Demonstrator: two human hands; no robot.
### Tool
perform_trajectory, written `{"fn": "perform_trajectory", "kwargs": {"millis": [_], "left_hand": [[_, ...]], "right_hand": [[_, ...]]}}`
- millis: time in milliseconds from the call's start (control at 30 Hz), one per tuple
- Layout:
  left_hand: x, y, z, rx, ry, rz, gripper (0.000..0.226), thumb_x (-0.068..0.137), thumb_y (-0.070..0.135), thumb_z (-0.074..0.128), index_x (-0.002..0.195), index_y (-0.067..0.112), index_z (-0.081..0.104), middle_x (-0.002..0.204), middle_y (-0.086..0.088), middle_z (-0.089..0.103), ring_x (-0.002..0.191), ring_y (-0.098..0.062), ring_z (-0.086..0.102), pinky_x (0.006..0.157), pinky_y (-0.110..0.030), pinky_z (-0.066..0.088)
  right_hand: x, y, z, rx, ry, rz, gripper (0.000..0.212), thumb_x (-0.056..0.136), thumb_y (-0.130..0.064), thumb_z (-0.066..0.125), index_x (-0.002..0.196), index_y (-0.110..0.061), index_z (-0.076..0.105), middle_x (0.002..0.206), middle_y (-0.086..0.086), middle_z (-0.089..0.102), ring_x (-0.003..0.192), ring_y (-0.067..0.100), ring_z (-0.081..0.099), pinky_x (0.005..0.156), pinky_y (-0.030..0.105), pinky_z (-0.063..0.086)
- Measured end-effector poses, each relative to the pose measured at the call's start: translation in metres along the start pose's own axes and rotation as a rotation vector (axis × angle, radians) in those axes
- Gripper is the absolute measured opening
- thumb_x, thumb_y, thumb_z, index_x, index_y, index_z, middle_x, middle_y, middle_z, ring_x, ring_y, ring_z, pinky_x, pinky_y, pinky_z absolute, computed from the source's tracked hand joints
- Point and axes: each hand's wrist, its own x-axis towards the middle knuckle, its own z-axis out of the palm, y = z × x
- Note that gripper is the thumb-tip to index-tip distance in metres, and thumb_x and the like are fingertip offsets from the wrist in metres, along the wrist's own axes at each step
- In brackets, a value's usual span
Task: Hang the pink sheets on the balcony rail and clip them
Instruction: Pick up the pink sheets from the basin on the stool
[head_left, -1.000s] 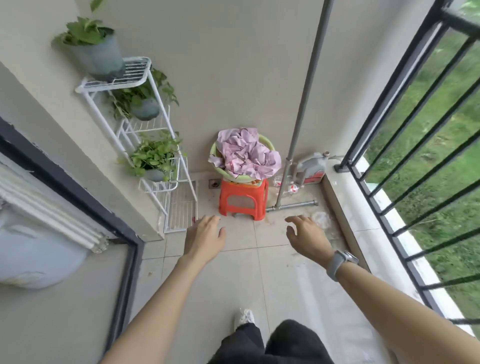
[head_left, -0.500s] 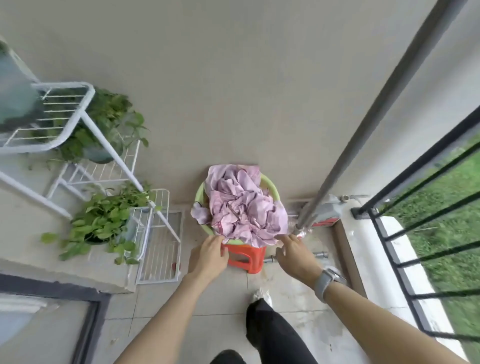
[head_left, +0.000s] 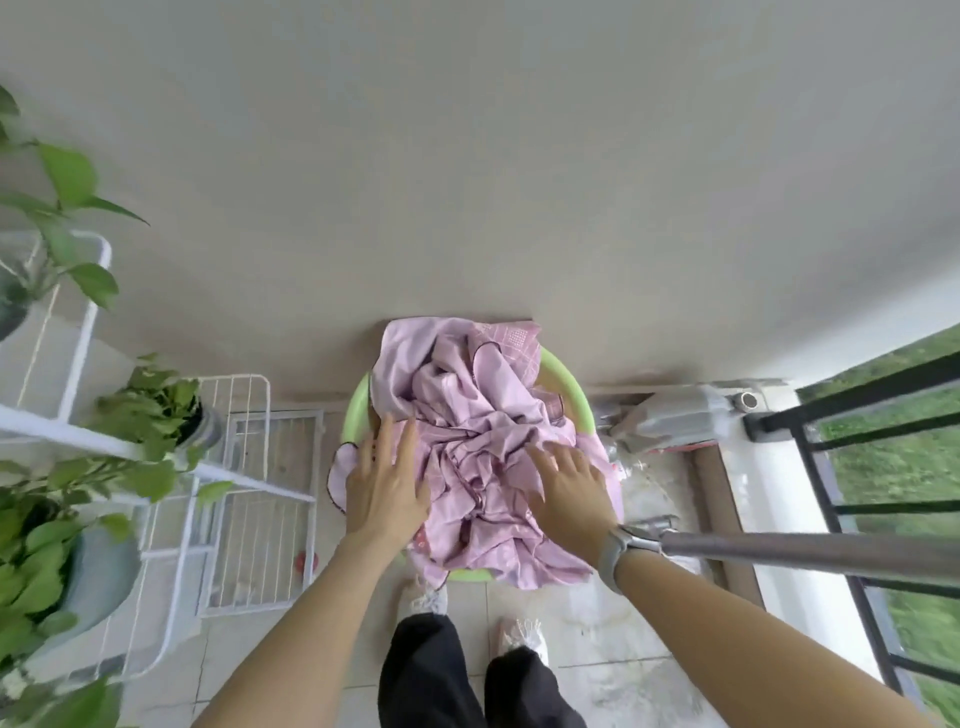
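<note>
The pink sheets (head_left: 467, 447) lie in a crumpled heap inside a green basin (head_left: 569, 387), piled above its rim and spilling over the near edge and the left side. The left hand (head_left: 387, 483) rests flat on the left part of the heap, fingers straight and spread, gripping nothing; the right hand (head_left: 569, 480) lies on the right part, fingers also extended and only lightly bent against the cloth, so neither hand has yet gathered any fabric. By the look of it the task is at its very start: nothing hangs on the balcony rail (head_left: 852, 410), which stands bare at the right, and no clips can be seen anywhere, so lifting a sheet out, spreading it over the rail and clipping it all remain. The basin holds only the sheets as far as can be seen; what it stands on is hidden beneath it. Just right of the basin a grey jug (head_left: 675, 421) lies by the wall, and a grey metal pole (head_left: 810, 558) crosses in front of the right wrist, which wears a watch (head_left: 613, 556). At the left a white wire rack (head_left: 208, 467) carries potted plants (head_left: 150, 410) in grey pots.
</note>
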Motion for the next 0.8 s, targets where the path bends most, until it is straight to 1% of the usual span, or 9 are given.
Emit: {"fn": "perform_trajectory", "kwargs": {"millis": [100, 167, 233, 333, 400, 500, 567, 633, 800], "left_hand": [[0.042, -0.020, 0.025, -0.026, -0.084, -0.035, 0.078, 0.085, 0.035, 0.058, 0.145, 0.019, 0.010, 0.153, -0.013, 0.008, 0.138, -0.036, 0.014, 0.106, -0.048, 0.029], [0.058, -0.028, 0.035, -0.170, -0.143, -0.043, 0.060, 0.086, 0.027, 0.058, 0.137, 0.011, 0.031, 0.138, -0.019, 0.040, 0.125, -0.037, 0.038, 0.093, -0.045, 0.042], [0.058, -0.027, 0.034, -0.413, -0.119, -0.083, 0.011, 0.090, 0.015, 0.052, 0.092, 0.005, 0.053, 0.092, -0.021, 0.062, 0.094, -0.039, 0.057, 0.068, -0.036, 0.040], [0.048, -0.018, 0.020, -0.591, -0.058, -0.090, 0.028, 0.093, 0.010, 0.045, 0.065, 0.011, 0.041, 0.054, -0.002, 0.044, 0.062, -0.028, 0.047, 0.056, -0.030, 0.025], [0.042, -0.010, 0.004, -0.602, -0.028, -0.053, 0.035, 0.094, 0.011, 0.043, 0.060, 0.016, 0.037, 0.052, 0.002, 0.039, 0.057, -0.022, 0.039, 0.056, -0.029, 0.024], [0.043, 0.002, -0.024, -0.620, 0.028, -0.024, 0.031, 0.095, 0.014, 0.041, 0.063, 0.015, 0.038, 0.057, -0.014, 0.049, 0.061, -0.034, 0.044, 0.059, -0.033, 0.028], [0.047, 0.015, -0.054, -0.671, 0.097, -0.006, 0.032, 0.095, 0.014, 0.041, 0.063, 0.017, 0.040, 0.061, -0.013, 0.050, 0.066, -0.033, 0.045, 0.062, -0.033, 0.029], [0.049, 0.032, -0.088, -0.727, 0.155, 0.029, 0.029, 0.095, 0.012, 0.041, 0.066, 0.009, 0.045, 0.062, 0.003, 0.043, 0.066, -0.022, 0.040, 0.066, -0.029, 0.029], [0.045, 0.071, -0.166, -0.811, 0.162, 0.096, 0.033, 0.097, 0.015, 0.034, 0.065, 0.011, 0.043, 0.066, 0.001, 0.043, 0.067, -0.015, 0.041, 0.068, -0.029, 0.030]], "right_hand": [[0.034, 0.000, 0.025, -0.044, 0.016, 0.045, 0.062, 0.089, -0.032, 0.043, 0.142, -0.026, 0.012, 0.152, 0.005, 0.008, 0.139, 0.031, 0.008, 0.109, 0.054, 0.019], [0.049, -0.001, 0.035, -0.056, -0.006, 0.074, 0.070, 0.088, -0.035, 0.046, 0.143, -0.030, 0.003, 0.154, 0.007, 0.000, 0.137, 0.035, 0.012, 0.106, 0.056, 0.025], [0.057, -0.002, 0.036, -0.052, -0.014, 0.109, 0.072, 0.087, -0.037, 0.049, 0.143, -0.029, 0.004, 0.151, 0.010, 0.012, 0.126, 0.036, 0.033, 0.096, 0.051, 0.036], [0.058, 0.004, 0.030, -0.025, 0.005, 0.132, 0.040, 0.089, -0.028, 0.045, 0.127, -0.017, 0.041, 0.122, 0.012, 0.052, 0.106, 0.032, 0.050, 0.080, 0.038, 0.040], [0.053, 0.008, 0.020, 0.066, 0.035, 0.116, 0.021, 0.090, -0.020, 0.044, 0.102, -0.009, 0.057, 0.102, 0.012, 0.061, 0.097, 0.031, 0.054, 0.073, 0.035, 0.040], [0.042, 0.009, -0.008, 0.258, 0.142, 0.107, 0.014, 0.086, -0.011, 0.050, 0.085, -0.002, 0.061, 0.086, 0.016, 0.062, 0.085, 0.034, 0.057, 0.072, 0.039, 0.044], [0.034, 0.001, -0.036, 0.350, 0.196, 0.087, 0.012, 0.083, -0.006, 0.051, 0.086, -0.002, 0.063, 0.087, 0.016, 0.064, 0.083, 0.034, 0.058, 0.074, 0.042, 0.045], [0.023, -0.009, -0.070, 0.424, 0.226, 0.084, 0.012, 0.083, -0.002, 0.050, 0.087, -0.003, 0.062, 0.090, 0.015, 0.063, 0.083, 0.033, 0.057, 0.075, 0.041, 0.045], [-0.012, -0.031, -0.162, 0.555, 0.449, 0.083, 0.014, 0.082, 0.005, 0.051, 0.089, 0.000, 0.063, 0.091, 0.015, 0.064, 0.085, 0.028, 0.057, 0.068, 0.021, 0.033]]}}
